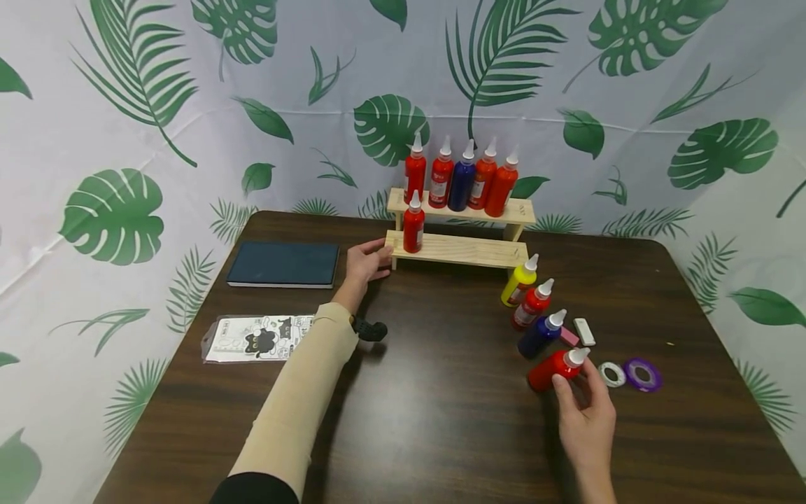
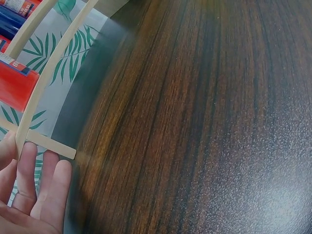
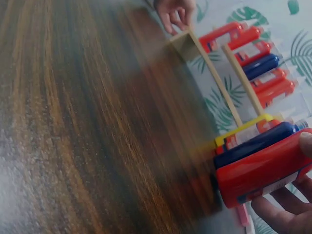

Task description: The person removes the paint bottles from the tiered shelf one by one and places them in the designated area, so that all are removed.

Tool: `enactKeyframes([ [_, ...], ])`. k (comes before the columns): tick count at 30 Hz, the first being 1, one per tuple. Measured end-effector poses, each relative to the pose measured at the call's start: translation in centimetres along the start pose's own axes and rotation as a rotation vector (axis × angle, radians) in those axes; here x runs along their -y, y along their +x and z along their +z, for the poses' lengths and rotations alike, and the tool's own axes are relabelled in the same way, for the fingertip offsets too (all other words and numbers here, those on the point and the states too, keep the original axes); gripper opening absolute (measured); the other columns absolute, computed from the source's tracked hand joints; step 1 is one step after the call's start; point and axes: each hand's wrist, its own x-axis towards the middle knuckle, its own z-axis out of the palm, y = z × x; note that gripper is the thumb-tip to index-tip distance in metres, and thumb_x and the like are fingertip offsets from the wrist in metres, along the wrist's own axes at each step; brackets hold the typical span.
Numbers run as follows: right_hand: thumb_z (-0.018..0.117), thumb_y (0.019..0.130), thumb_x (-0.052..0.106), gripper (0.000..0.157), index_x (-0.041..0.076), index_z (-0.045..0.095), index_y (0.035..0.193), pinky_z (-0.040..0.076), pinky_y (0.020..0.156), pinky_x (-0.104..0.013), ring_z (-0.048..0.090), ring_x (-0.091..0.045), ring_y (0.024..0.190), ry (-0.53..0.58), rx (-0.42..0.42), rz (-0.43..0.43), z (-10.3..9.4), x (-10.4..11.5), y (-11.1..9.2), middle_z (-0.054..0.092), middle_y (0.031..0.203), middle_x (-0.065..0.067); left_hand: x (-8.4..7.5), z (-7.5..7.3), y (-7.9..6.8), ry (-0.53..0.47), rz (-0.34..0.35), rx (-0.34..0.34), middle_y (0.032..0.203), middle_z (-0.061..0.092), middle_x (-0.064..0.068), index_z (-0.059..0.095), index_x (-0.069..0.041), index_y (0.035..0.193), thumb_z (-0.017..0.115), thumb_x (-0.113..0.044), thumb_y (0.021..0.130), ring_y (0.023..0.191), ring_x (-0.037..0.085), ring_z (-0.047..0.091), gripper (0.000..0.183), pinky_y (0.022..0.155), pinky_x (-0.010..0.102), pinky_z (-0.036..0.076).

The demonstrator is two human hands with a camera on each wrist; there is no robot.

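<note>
My left hand [image 1: 368, 262] grips the left end of the lower tier of a two-tier wooden rack [image 1: 466, 250]. In the left wrist view, the thumb and fingers [image 2: 54, 197] lie on either side of the shelf end, beside a leg. One red paint bottle [image 1: 413, 227] stands on that lower tier near the hand. My right hand [image 1: 587, 420] holds another red paint bottle [image 3: 263, 168] near its white nozzle cap, thumb on one side and fingers on the other. Behind it stand a dark blue bottle [image 1: 539, 337], a red bottle [image 1: 531, 308] and a yellow bottle [image 1: 519, 283], in a slanting row.
Several red bottles [image 1: 441, 182] and one blue bottle [image 1: 462, 185] fill the upper tier. Right of the row lie a white block [image 1: 584, 332], a pink block [image 1: 569, 337], a white tape roll [image 1: 621, 374] and a purple one [image 1: 655, 378]. A dark notebook [image 1: 283, 264] and a cat-print packet [image 1: 252, 339] lie left.
</note>
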Motion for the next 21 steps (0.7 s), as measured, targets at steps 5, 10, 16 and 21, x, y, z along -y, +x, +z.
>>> enactKeyframes([
  [5, 0.067, 0.087, -0.001, 0.052, 0.008, 0.052, 0.136, 0.042, 0.079, -0.002, 0.05, 0.009, 0.1, -0.013, 0.013, 0.012, 0.07, 0.03, 0.02, 0.057, 0.124, -0.005, -0.05, -0.04, -0.06, -0.003, 0.001, 0.004, 0.106, 0.07, 0.011, 0.066, -0.012, 0.123, 0.071, -0.022, 0.088, 0.088, 0.021, 0.07, 0.036, 0.069, 0.032, 0.059],
  [10, 0.067, 0.087, -0.001, 0.052, 0.007, 0.052, 0.136, 0.042, 0.079, -0.003, 0.049, 0.01, 0.102, -0.007, 0.03, -0.014, 0.32, -0.1, 0.0, 0.054, 0.121, 0.007, -0.03, -0.16, -0.14, -0.005, -0.012, -0.006, 0.107, 0.069, 0.011, 0.065, -0.012, 0.123, 0.07, -0.021, 0.088, 0.093, 0.024, 0.069, 0.036, 0.07, 0.033, 0.059],
  [16, 0.067, 0.086, -0.001, 0.053, 0.008, 0.053, 0.136, 0.044, 0.078, -0.004, 0.049, 0.009, 0.102, 0.02, 0.038, -0.009, 0.37, -0.16, 0.03, 0.053, 0.119, 0.014, -0.05, -0.14, -0.06, 0.005, -0.008, 0.0, 0.109, 0.069, 0.011, 0.066, -0.013, 0.123, 0.071, -0.022, 0.088, 0.093, 0.024, 0.069, 0.036, 0.073, 0.034, 0.059],
  [21, 0.07, 0.086, 0.002, 0.057, 0.012, 0.051, 0.139, 0.045, 0.079, -0.005, 0.05, 0.004, 0.105, 0.015, 0.069, 0.043, 0.04, 0.07, 0.11, 0.055, 0.126, -0.002, -0.14, 0.08, -0.18, 0.009, -0.006, -0.017, 0.106, 0.07, 0.01, 0.067, -0.013, 0.121, 0.071, -0.022, 0.088, 0.089, 0.021, 0.07, 0.035, 0.072, 0.033, 0.059],
])
